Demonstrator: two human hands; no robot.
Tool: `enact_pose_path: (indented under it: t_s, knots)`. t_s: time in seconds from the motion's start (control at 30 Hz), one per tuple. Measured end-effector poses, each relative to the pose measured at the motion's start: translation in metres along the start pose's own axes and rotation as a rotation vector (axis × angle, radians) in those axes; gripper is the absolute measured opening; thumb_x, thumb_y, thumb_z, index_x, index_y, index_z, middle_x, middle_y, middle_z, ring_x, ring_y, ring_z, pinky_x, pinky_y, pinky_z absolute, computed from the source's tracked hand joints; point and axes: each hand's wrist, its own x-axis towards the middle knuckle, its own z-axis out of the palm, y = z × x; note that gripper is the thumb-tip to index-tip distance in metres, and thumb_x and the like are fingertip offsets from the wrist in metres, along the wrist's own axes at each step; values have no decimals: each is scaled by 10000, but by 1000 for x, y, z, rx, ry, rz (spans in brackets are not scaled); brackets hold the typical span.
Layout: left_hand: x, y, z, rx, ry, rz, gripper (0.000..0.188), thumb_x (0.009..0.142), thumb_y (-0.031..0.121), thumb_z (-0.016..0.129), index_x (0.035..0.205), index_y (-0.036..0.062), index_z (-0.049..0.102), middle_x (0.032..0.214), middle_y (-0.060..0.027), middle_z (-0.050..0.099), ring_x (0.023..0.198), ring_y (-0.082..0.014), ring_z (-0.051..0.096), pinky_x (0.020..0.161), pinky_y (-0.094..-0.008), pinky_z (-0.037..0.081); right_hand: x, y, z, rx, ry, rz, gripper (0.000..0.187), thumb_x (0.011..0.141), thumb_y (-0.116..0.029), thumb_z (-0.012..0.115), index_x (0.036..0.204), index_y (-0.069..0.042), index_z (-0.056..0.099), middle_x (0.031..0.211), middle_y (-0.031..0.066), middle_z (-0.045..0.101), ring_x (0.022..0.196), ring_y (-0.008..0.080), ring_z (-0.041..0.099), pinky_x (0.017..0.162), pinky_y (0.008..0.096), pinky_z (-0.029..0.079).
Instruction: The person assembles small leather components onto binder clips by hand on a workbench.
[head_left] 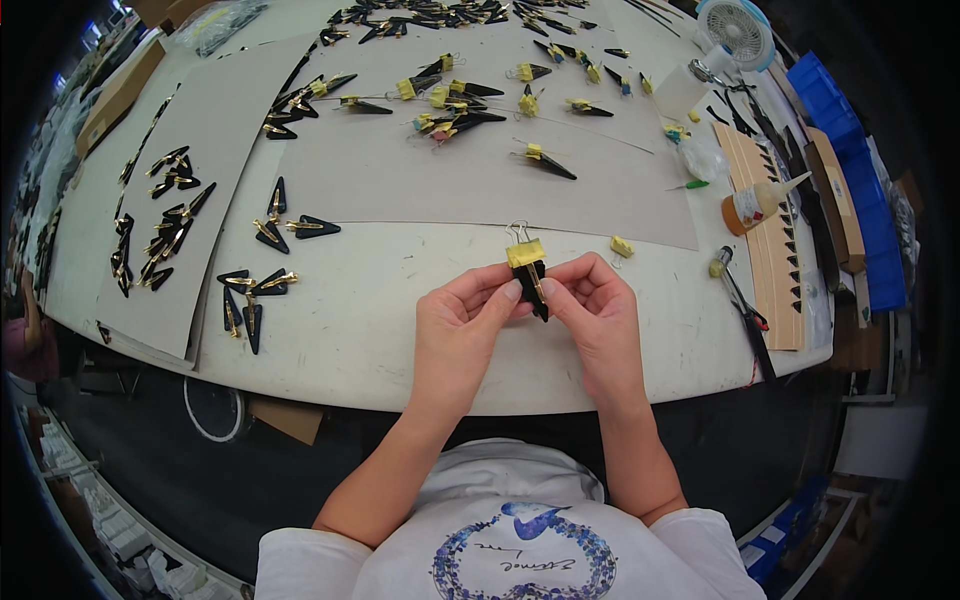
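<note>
Holding the black clip btwn my fingertips, above the white tabletop: slim, tapers to a pt toward me, gold strip down its face. Yellow binder clip sits across its wide end, wire handles pointing away from me. L hand pinches one side, thumb & fingers clamped on the black clip; R hand same on the other side, thumb by the gold strip.

Edges: table edge is on my side of the fingers, wrists over it. Grey board starts just ahead of fingertips. Open tabletop L of fingers up to the loose clips, & R of them to the hand tool.

Counts: 1 spare binder clip, just R & ahead of R fingers. L of fingers: trio of black clips, then foursome nearer me. Ahead, 1 lone clamped clip. R: 1 glue bottle; 1 fan far off. Far cluster ahead overlaps, can't count.
</note>
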Motion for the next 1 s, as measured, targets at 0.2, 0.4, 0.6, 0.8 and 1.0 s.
enact_pose_path:
  t_s: [0.2, 0.4, 0.6, 0.8, 1.0]
  knots:
    - [-1, 2, 2, 6, 6, 2, 272, 891, 48, 613, 1126, -88, 602, 1003, -133, 669, 855, -138, 650, 793, -247, 533, 1, 0, -1, 8, -13, -2, 85, 877, -62, 644, 910, -23, 576, 830, -1, 607, 738, 35, 542, 686, 188, 455]
    - [-2, 4, 3, 38, 14, -9, 266, 902, 49, 593, 1128, -91, 599, 1000, -121, 666, 859, -132, 643, 800, -246, 525, 1, 0, -1, 8, -19, -4, 80, 876, -59, 644, 908, -20, 581, 828, 1, 610, 738, 40, 545, 686, 193, 456]
    - [-3, 6, 2, 36, 26, -28, 262, 905, 27, 559, 1134, -94, 595, 999, -117, 664, 852, -131, 642, 801, -247, 520, 1, 0, -1, -4, -26, 3, 79, 873, -53, 645, 908, -15, 585, 827, 3, 612, 738, 42, 547, 685, 193, 455]
    - [-4, 9, 5, 32, 47, -35, 271, 878, 44, 604, 1114, -89, 602, 988, -116, 667, 840, -140, 643, 791, -253, 513, 1, -3, -1, -10, -33, 8, 78, 871, -47, 646, 909, -13, 586, 824, 4, 610, 733, 38, 545, 681, 184, 450]
    - [-3, 8, 4, 37, 45, -36, 259, 884, 52, 611, 1098, -94, 606, 987, -114, 665, 866, -125, 637, 799, -256, 532, 0, -3, 0, -8, -34, 15, 78, 873, -48, 645, 909, -13, 587, 823, 5, 609, 738, 38, 549, 681, 184, 452]
